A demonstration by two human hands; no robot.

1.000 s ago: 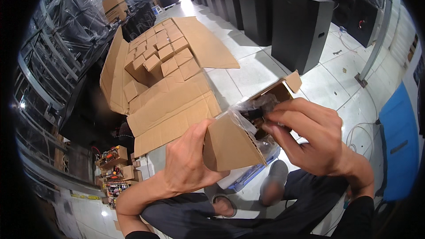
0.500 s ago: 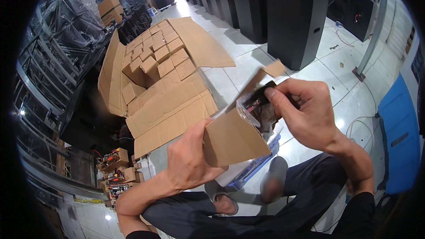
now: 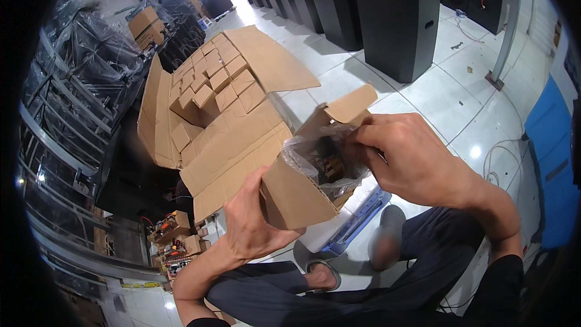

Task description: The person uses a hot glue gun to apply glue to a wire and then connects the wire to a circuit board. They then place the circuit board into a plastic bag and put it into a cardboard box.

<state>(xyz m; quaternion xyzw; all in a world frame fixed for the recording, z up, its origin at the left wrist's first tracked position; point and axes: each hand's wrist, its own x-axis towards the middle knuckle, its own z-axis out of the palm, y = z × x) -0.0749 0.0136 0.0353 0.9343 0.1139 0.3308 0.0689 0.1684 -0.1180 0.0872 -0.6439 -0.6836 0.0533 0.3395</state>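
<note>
My left hand grips a small brown cardboard box from its left side, thumb underneath. The box is tilted, its top open and one flap standing up at the far side. Inside, a clear plastic bag lines the opening around a dark electronic part with small coloured pieces. At the right edge of the opening, my right hand has its fingers pinched on the plastic bag; the fingertips are partly hidden in it.
A large open carton packed with small brown boxes stands ahead to the left. Black speaker cabinets line the far right. Below my hands is a blue-edged white case. Circuit boards lie at lower left, a blue panel at right.
My right hand has shifted from a black piece at the opening to the bag's edge. The bag now spreads wider, showing the part inside. The view has tilted slightly.
</note>
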